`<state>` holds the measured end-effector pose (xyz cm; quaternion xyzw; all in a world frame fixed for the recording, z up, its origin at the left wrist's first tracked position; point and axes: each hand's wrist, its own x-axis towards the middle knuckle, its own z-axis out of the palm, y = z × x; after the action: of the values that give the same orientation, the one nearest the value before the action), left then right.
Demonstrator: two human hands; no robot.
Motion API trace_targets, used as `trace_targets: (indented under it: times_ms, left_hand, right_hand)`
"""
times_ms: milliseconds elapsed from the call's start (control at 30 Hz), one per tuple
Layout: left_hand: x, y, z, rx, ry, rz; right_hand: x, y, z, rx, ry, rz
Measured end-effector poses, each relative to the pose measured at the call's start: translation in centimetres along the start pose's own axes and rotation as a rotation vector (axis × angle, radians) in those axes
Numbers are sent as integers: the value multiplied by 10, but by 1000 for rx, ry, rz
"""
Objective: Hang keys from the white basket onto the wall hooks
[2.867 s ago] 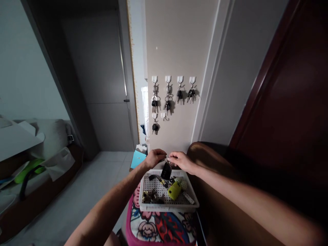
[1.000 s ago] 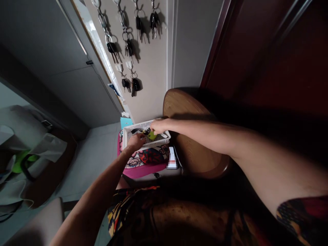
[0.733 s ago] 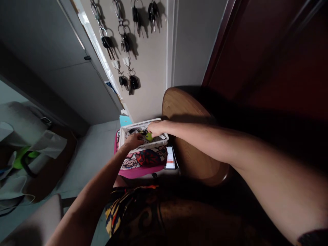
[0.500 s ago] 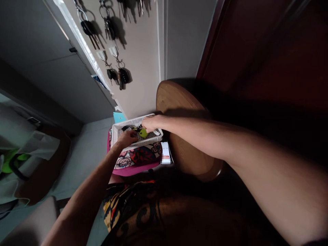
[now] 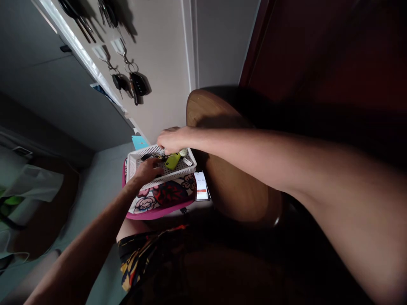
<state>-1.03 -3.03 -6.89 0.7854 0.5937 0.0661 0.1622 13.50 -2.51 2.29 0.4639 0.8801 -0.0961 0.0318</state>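
This is looking like a corner of a home: keys (image 5: 139, 83) are hanging from wall hooks (image 5: 118, 45) above the white basket (image 5: 178, 172), a flower-patterned case (image 5: 170, 195) is lying beneath it, rounded wooden furniture (image 5: 235, 190) is standing to its right, and a grey door (image 5: 28, 80) is rising beyond it, leftward.

Open-topped basket (image 5: 171, 175), wall (image 5: 162, 84) behind, wooden surface (image 5: 235, 192) right

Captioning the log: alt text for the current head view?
A left hand reaches into a white perforated plastic basket holding a lime-green object and smaller items; the right hand is over its far side. The basket sits on a pink-edged floral surface beside a wooden tabletop. Upper left, keys and a black car key fob hang from white wall hooks.
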Motion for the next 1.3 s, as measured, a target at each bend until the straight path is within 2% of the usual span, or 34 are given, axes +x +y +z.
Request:
trace_targets:
  times_ms: [167,300,433,567,767,1033,1200,1300]
  left_hand:
    - [13,11,2,27,149,-20]
    - [22,11,5,27,182,-17]
    - [27,7,5,-5,170,-9]
    - [29,7,4,-1,110,16]
    - [26,5,8,25,98,13]
    - [28,3,13,25,124,72]
    - [27,4,17,-17,110,57]
    - [21,5,22,-73,115,67]
  right_hand:
    - [20,30,5,81,91,6]
    - [29,51,19,113,89,51]
    - [23,46,23,76,-98,101]
    - [17,35,18,5,-201,30]
    - [19,41,22,-46,-205,48]
    - [27,59,33,-42,-184,-28]
    - [20,57,40,28,-152,113]
    - [11,52,45,95,-42,161]
